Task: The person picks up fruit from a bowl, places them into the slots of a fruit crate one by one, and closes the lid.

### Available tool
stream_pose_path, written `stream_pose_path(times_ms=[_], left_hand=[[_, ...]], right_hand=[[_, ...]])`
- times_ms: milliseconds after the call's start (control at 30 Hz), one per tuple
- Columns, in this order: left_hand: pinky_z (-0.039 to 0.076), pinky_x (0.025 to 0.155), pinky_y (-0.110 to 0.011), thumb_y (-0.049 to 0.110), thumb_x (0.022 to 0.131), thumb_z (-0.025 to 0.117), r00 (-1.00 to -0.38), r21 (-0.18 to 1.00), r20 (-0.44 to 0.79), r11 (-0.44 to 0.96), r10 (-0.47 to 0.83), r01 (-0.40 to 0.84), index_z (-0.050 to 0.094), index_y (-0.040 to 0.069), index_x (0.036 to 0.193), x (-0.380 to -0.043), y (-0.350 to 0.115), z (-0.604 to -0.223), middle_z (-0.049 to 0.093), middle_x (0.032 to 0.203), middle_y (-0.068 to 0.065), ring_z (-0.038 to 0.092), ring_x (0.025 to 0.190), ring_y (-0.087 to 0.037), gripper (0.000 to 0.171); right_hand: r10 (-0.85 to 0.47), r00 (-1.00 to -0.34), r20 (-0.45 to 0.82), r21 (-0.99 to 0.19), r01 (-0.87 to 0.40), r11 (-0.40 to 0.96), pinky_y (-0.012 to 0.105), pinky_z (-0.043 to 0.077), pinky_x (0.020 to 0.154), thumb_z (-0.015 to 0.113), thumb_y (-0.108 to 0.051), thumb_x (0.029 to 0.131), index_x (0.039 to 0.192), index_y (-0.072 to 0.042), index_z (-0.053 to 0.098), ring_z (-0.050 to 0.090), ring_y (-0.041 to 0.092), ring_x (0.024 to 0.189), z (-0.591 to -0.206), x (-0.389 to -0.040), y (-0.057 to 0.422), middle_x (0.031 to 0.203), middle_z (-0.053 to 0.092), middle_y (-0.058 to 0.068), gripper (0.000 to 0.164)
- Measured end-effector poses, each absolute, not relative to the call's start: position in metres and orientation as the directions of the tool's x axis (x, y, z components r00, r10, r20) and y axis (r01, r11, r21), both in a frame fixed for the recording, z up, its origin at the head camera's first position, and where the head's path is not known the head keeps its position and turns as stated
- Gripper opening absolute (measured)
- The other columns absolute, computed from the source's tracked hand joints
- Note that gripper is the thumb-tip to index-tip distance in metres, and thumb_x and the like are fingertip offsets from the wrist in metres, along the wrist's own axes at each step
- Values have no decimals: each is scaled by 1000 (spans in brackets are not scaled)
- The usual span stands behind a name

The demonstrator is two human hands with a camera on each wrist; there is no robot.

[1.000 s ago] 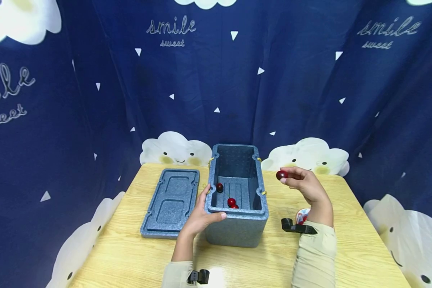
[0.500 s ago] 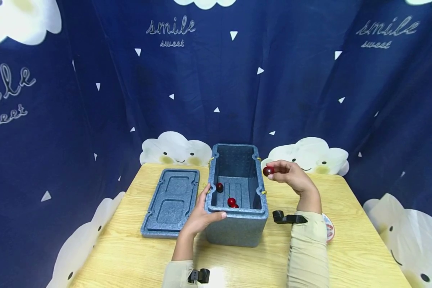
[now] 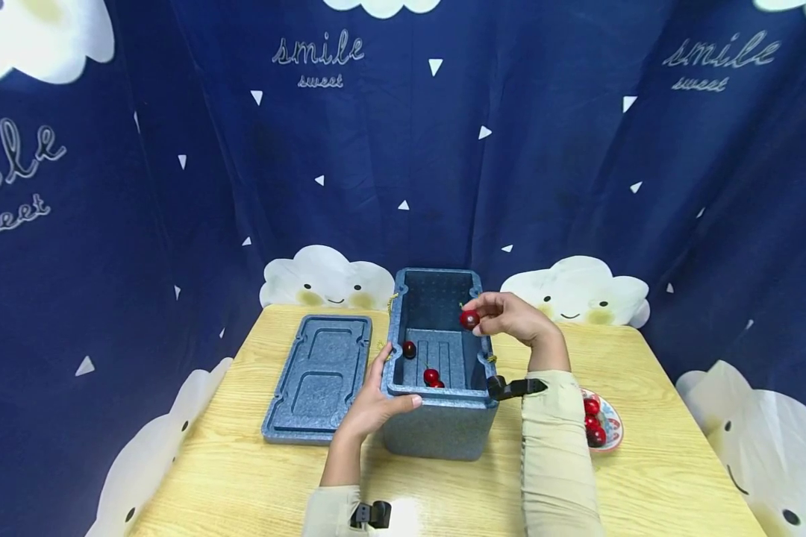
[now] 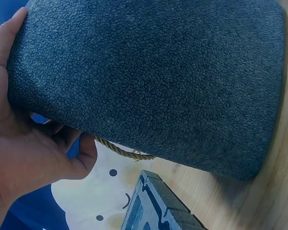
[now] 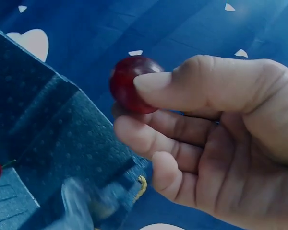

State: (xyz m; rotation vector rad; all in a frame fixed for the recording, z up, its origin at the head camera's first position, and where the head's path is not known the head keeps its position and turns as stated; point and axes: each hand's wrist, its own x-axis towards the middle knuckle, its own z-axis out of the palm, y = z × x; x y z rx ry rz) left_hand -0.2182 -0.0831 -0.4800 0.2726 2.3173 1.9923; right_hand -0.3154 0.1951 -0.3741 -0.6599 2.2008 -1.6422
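My right hand pinches a dark red cherry between thumb and fingers, above the right side of the open grey-blue foam box. In the right wrist view the held cherry is close up, the thumb pressed on it. Several cherries lie on the box floor; one dark cherry is by the left wall and a red one nearer the front. My left hand grips the box's front left corner, thumb along the front wall, as the left wrist view also shows.
Left of the box the foam lid lies flat on the wooden table. On the right, a small patterned plate bears several cherries, partly behind my right sleeve. Yellow cord handles hang at the box sides. A blue curtain stands behind.
My right hand has moved left with the cherry, from beside the box to over its opening. The plate of cherries has come out from behind my forearm. My left hand stays put.
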Motion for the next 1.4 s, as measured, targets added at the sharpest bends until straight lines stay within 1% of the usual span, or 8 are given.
stream_pose_path(times_ms=[333,500,700,800,967,1100,1300,1400], left_hand=[[13,101,-64,22,67,84,-976,986,82,128,203,109,16,30,149,-219,-84,-480,6,153,-12,8,135,-38,107],[14,101,-63,24,66,84,-977,986,70,132,202,98,16,32,149,-220,-84,-481,7,152,-12,10,135,-38,108],[14,101,-63,27,66,84,-977,986,75,129,197,102,18,33,148,-219,-84,-482,9,152,-12,11,134,-38,106],[14,101,-63,26,66,84,-978,986,74,131,196,101,18,33,148,-218,-84,-481,9,152,-11,10,135,-37,105],[14,101,-63,20,68,83,-974,987,74,127,213,103,16,27,150,-214,-83,-470,8,152,-14,10,134,-39,105],[16,101,-63,16,70,81,-972,985,69,137,225,101,15,19,150,-206,-82,-452,9,151,-18,12,133,-41,103],[17,99,-65,15,69,80,-975,985,59,148,216,92,16,16,150,-201,-83,-442,9,150,-20,13,132,-44,103],[17,99,-65,18,68,82,-976,984,59,150,209,91,17,22,150,-207,-84,-456,9,151,-16,12,133,-42,104]], right_hand=[[-686,-700,-196,-896,-157,416,32,51,73,63,9,74,112,9,58,59,20,80,-364,-336,167,91,65,12,39],[-701,-643,-308,-854,-137,501,29,49,68,61,12,72,108,5,63,58,18,77,-365,-344,152,88,66,10,37],[-686,-622,-378,-820,-119,560,25,40,56,56,15,67,105,2,65,54,16,70,-370,-347,142,84,66,8,41],[-671,-631,-390,-811,-109,574,25,40,56,56,15,67,106,3,65,53,16,70,-369,-345,139,83,65,8,42],[-612,-698,-373,-724,-194,662,30,49,67,62,10,73,112,0,65,58,14,75,-354,-333,142,86,66,6,40],[-588,-754,-293,-654,-291,698,36,51,74,67,3,78,111,-1,65,61,15,79,-339,-317,150,87,67,6,33],[-610,-788,-83,-669,-410,620,32,50,67,68,2,77,105,4,66,58,16,74,-339,-292,171,82,65,7,29],[-583,-813,9,-690,-427,584,31,50,67,68,2,77,103,4,65,59,17,76,-346,-282,185,85,64,7,27]])
